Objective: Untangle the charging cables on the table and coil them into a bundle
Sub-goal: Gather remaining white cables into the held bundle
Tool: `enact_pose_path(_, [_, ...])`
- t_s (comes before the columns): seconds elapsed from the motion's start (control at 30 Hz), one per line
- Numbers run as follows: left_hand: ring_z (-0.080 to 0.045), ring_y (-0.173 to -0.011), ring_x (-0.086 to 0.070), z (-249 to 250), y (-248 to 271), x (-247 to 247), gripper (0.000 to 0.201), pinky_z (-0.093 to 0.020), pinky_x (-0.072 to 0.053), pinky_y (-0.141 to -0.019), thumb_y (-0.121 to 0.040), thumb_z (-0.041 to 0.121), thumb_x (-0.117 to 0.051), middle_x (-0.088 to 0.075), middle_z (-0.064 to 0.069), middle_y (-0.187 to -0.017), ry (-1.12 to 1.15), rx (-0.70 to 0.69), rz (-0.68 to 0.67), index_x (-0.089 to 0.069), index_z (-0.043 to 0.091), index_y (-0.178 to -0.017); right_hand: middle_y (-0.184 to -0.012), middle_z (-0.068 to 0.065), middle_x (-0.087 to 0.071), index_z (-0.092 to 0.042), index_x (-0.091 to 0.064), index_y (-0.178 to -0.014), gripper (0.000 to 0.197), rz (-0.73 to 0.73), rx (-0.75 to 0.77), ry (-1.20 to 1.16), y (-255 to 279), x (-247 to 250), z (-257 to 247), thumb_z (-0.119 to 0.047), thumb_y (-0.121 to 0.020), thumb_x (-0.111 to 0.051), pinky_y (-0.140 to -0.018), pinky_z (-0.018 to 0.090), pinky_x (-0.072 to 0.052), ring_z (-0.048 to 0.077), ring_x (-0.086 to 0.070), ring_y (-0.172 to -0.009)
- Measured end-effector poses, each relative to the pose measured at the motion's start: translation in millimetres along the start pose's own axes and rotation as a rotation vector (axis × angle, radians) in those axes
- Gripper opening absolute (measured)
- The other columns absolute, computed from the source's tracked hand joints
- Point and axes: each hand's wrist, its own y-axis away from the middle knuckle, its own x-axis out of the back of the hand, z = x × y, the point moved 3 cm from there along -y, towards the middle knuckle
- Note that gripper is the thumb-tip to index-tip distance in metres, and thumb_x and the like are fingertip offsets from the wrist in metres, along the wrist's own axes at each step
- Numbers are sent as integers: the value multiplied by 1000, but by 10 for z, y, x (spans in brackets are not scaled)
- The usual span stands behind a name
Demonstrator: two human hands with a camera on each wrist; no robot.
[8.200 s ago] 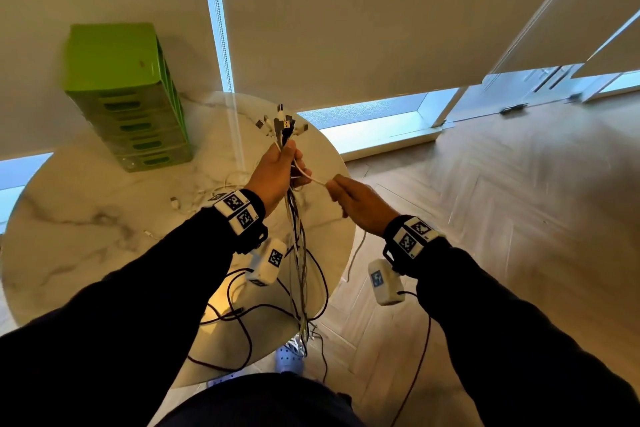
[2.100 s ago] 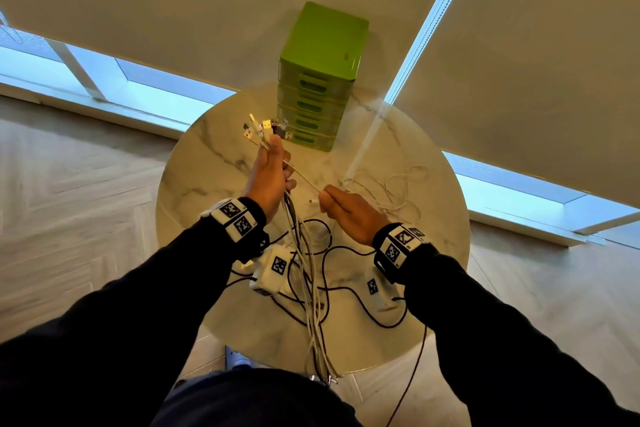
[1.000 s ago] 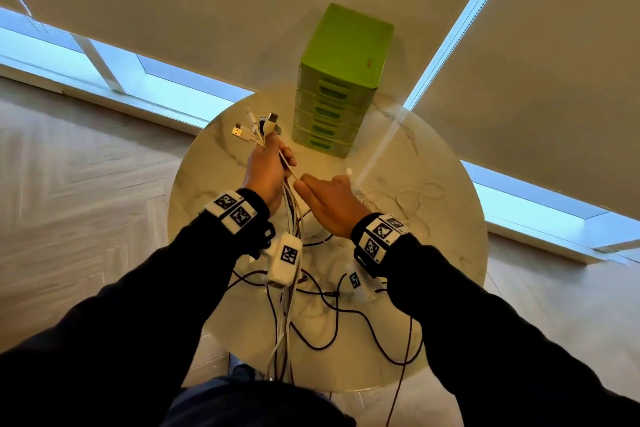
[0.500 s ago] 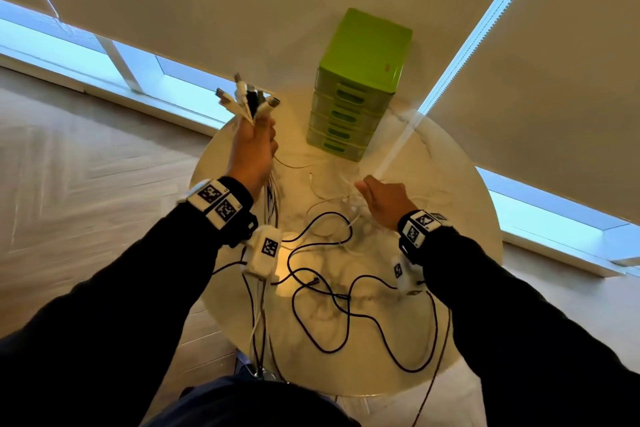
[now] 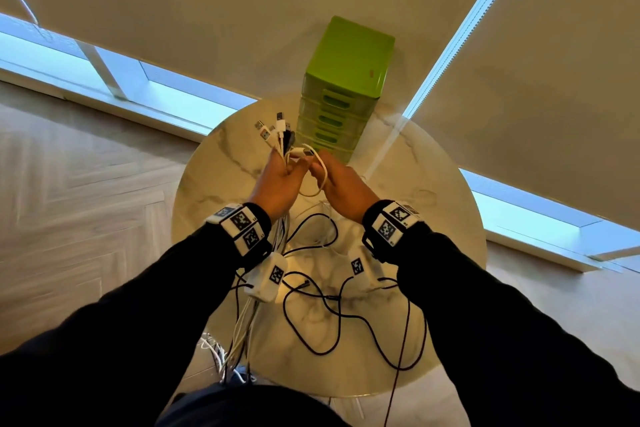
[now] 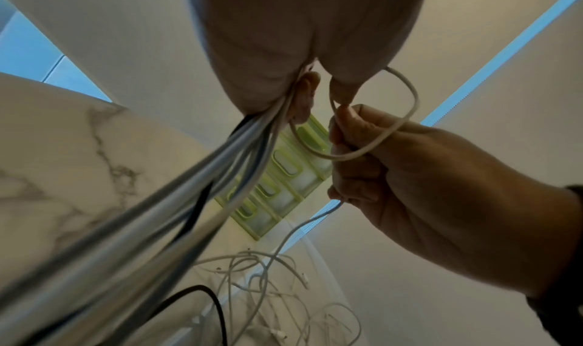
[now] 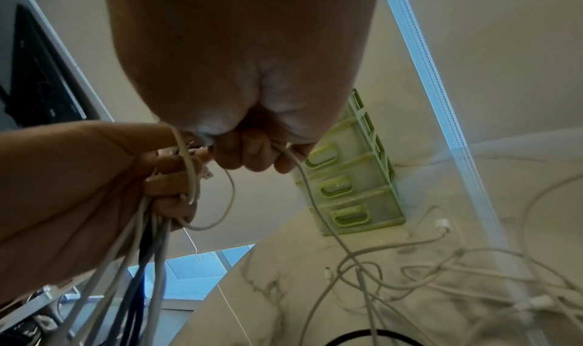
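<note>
My left hand (image 5: 286,166) is raised over the round marble table (image 5: 214,184) and grips a bundle of white and dark charging cables (image 6: 189,177). Their plugs (image 5: 277,130) fan out above the fist, and the rest hangs down past the table's near edge. My right hand (image 5: 320,168) meets it from the right and pinches a white cable (image 5: 317,184), which curls in a loop between the two hands. That cable (image 7: 315,202) trails down to loose white cables (image 7: 441,264) on the table. A black cable (image 5: 339,315) snakes across the near half.
A green drawer unit (image 5: 346,80) stands at the table's far edge, just behind the hands. Beige roller blinds fill the wall behind, and wooden floor surrounds the table. Some of the hanging cable ends (image 5: 221,354) reach toward the floor near my legs.
My right hand has lifted off the table with a white cable and come up to the left hand. The left hand has come down and inward with its bundle.
</note>
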Motion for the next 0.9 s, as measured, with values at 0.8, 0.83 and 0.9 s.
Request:
enact_pose_path(0.8, [-5,-53,-30,231,-128,541,16,-23,-29,-51,-106,27,-40,-34,10,-66,318,-25,207,-52,24,-96,-87,5,-58,-11,-49,-94,30,-25,-143,-19,153,256,360,-38,-105,-40,-73,37,-47,22,-55,-78])
enact_pose_path(0.83, [-5,-53,-31,208,-118,479,16,-22,-30,-50,-106,24,-41,-36,11,-67,323,-9,195,-55,18,-105,-84,2,-56,-10,-48,-94,28,-23,-131,-62,118,271,270,-36,-105,-42,-72,35,-50,20,-54,-76])
enact_pose_path(0.9, [-5,-53,-31,219,-82,325,23,-22,-30,-50,-107,20,-41,-39,12,-67,333,11,158,-54,5,-119,-81,-4,-52,-12,-47,-94,23,-15,-116,-119,114,306,148,-32,-105,-44,-70,29,-51,16,-52,-74])
